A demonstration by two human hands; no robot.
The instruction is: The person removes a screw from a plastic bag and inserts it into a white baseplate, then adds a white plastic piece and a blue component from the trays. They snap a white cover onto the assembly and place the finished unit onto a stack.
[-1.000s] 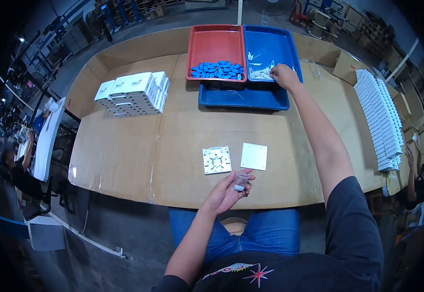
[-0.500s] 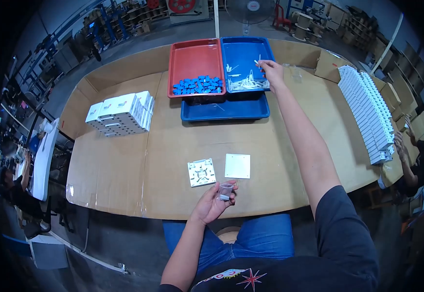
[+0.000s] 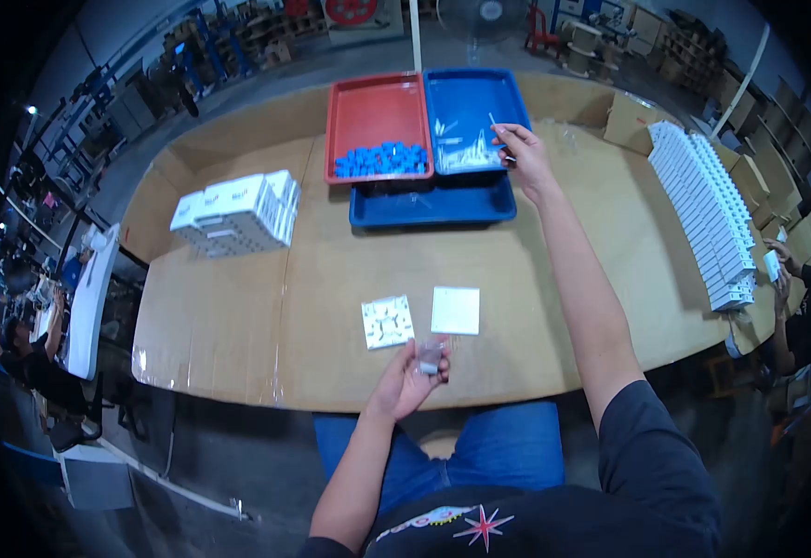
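Low over the table's front edge, my left hand [image 3: 400, 381] is closed around a small clear plastic bag [image 3: 432, 355] with a pale piece at its bottom. My right hand [image 3: 523, 153] is stretched out over the right side of the blue tray [image 3: 475, 93], pinching a thin white stick [image 3: 493, 120]. More thin white sticks [image 3: 471, 154] lie loose in that tray. Just beyond my left hand are a square white box base [image 3: 388, 322] with moulded inner parts and, to its right, a flat white square cover [image 3: 456, 310].
A red tray [image 3: 378, 112] holds blue clips [image 3: 382, 160]. Below both trays sits another blue tray [image 3: 432, 210]. White boxes are stacked at left [image 3: 238, 214], and rows of white parts [image 3: 703, 214] stand at right. People work on both sides.
My right hand has shifted slightly down and right, still pinching a stick. My left hand stays nearly in place with the bag. The whole view has tilted a little.
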